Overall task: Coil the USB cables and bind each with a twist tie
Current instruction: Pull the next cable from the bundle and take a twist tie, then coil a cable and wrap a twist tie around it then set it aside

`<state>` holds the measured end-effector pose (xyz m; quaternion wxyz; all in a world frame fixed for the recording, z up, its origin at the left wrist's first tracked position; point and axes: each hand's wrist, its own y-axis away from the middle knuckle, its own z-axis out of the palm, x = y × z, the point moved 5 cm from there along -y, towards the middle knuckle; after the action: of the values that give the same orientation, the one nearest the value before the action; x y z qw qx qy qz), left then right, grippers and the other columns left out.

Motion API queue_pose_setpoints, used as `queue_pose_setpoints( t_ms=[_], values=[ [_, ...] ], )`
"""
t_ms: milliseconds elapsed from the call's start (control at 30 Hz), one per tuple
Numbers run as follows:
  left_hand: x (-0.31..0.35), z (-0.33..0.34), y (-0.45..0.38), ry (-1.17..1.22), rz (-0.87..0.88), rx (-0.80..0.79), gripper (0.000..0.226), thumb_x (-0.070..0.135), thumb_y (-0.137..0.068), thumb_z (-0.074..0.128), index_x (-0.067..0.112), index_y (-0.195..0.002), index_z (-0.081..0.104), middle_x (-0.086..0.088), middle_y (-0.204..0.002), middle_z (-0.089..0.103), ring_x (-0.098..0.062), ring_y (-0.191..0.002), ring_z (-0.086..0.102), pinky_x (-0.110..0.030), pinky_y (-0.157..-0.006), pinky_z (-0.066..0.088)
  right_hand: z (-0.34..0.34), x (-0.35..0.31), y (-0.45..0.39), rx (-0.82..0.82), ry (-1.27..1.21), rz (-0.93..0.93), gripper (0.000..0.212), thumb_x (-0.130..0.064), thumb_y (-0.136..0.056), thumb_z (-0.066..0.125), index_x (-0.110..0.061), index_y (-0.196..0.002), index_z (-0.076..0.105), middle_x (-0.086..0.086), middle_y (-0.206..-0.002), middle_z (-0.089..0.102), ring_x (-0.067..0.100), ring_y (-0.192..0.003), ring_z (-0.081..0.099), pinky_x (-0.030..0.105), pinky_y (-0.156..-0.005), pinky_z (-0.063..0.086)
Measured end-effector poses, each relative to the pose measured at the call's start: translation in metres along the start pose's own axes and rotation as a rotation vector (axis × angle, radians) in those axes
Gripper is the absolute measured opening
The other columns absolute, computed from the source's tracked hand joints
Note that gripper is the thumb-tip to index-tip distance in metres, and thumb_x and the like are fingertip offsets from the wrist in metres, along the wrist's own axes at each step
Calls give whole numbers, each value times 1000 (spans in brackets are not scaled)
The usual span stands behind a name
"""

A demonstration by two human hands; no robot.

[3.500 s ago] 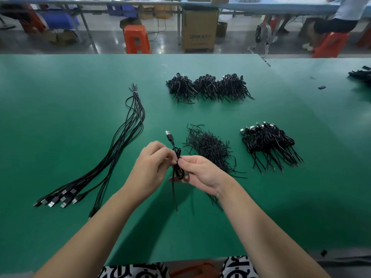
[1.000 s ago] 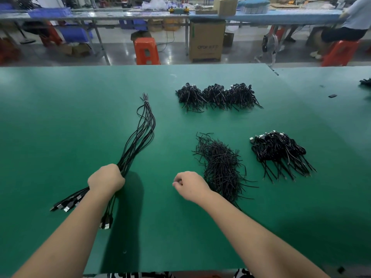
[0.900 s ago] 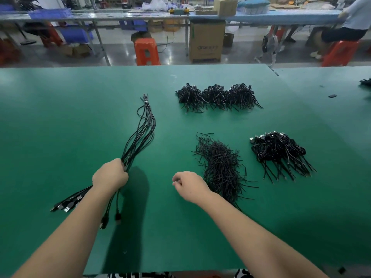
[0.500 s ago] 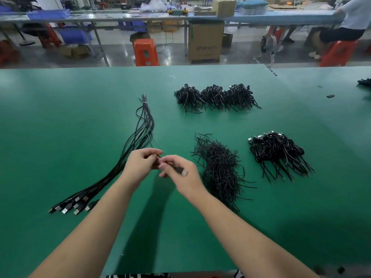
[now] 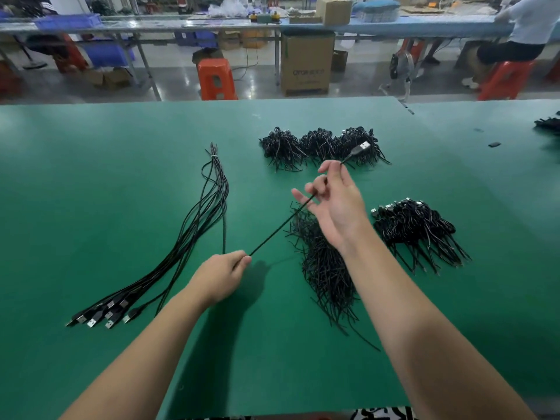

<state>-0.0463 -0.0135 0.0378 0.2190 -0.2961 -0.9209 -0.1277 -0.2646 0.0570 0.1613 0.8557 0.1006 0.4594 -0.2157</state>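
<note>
One black USB cable [image 5: 274, 233] is stretched taut above the green table between my two hands. My left hand [image 5: 219, 275] pinches it low near the table. My right hand [image 5: 336, 201] is raised and pinches the cable just behind its silver plug [image 5: 362, 147], the other fingers spread. A bundle of loose straight USB cables [image 5: 194, 228] lies to the left with its plugs toward me. A heap of black twist ties [image 5: 325, 262] lies under my right wrist.
Bound coiled cables form a pile [image 5: 415, 225] at the right and a row of three piles [image 5: 318, 144] farther back. More black cables [image 5: 548, 124] lie at the far right edge. Beyond the green table [image 5: 91, 165] stand orange stools, cartons and a seated person.
My hands, together half a second ago at one cable's plug, have moved apart. The right hand rose up and away with the plug end; the left slid down, pulling the cable straight.
</note>
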Motion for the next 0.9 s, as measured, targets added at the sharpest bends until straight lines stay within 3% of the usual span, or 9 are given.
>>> queue_pose_setpoints(
  t_ms=[67, 100, 167, 267, 367, 467, 600, 700, 900],
  values=[
    [6, 3, -1, 42, -7, -144, 40, 45, -102, 44, 19, -73, 55, -4, -64, 62, -19, -62, 58, -32, -68, 50, -2, -1, -1, -7, 32, 29, 31, -39, -104, 40, -16, -93, 57, -3, -64, 27, 12, -53, 25, 22, -46, 35],
    [9, 4, -1, 21, -12, -232, 40, 47, -101, 46, 21, -74, 60, -2, -63, 64, -16, -61, 60, -29, -70, 50, -2, 1, 0, -21, 83, 43, 32, -38, -105, 41, -13, -97, 59, -3, -65, 24, 12, -55, 17, 23, -43, 22],
    [14, 5, 0, -83, -31, -381, 38, 47, -100, 47, 23, -78, 66, 2, -62, 67, -12, -60, 64, -26, -71, 51, -3, 9, 2, -74, 163, 68, 28, -30, -105, 42, -8, -104, 60, -4, -64, 28, 12, -56, 16, 26, -44, 14],
    [30, -11, -6, -112, 1, -283, 31, 36, -102, 45, 17, -94, 69, -2, -86, 72, -19, -82, 67, -31, -80, 52, -2, 26, 12, -162, 283, 113, 28, -23, -105, 38, -5, -102, 60, -5, -64, 32, 12, -55, 18, 25, -42, 16],
    [55, -51, -10, 488, 51, 33, 32, 28, -106, 41, 14, -110, 69, -1, -104, 73, -18, -95, 69, -40, -90, 54, 4, 44, 28, -261, 480, 166, 30, -28, -106, 40, -9, -97, 61, -8, -61, 36, 10, -51, 22, 22, -40, 21],
    [84, -70, -8, 903, 113, -68, 43, 42, -105, 37, 15, -125, 64, 1, -123, 69, -10, -102, 67, -28, -88, 53, 14, 59, 42, -324, 559, 188, 34, -25, -107, 42, -20, -81, 65, -13, -57, 32, 6, -47, 23, 18, -41, 21],
    [108, -74, 0, 722, 156, -167, 40, 39, -106, 37, 20, -126, 66, -3, -115, 71, -10, -74, 48, -23, -70, 41, 22, 65, 49, -341, 565, 212, 35, -25, -107, 42, -19, -81, 64, -17, -51, 32, 2, -44, 24, 16, -42, 21],
    [108, -73, 2, 625, 137, -188, 37, 33, -107, 36, 26, -127, 66, -10, -89, 56, -11, -71, 39, -27, -70, 33, 21, 64, 49, -354, 611, 191, 35, -29, -107, 43, -20, -83, 67, -17, -51, 37, 3, -46, 27, 17, -44, 23],
    [105, -70, 3, 566, 127, -164, 38, 30, -107, 34, 27, -127, 66, -9, -77, 50, -10, -66, 40, -29, -70, 35, 23, 68, 54, -384, 566, 218, 50, -30, -107, 43, -32, -66, 72, -10, -57, 29, 7, -49, 24, 22, -46, 21]
  ],
)
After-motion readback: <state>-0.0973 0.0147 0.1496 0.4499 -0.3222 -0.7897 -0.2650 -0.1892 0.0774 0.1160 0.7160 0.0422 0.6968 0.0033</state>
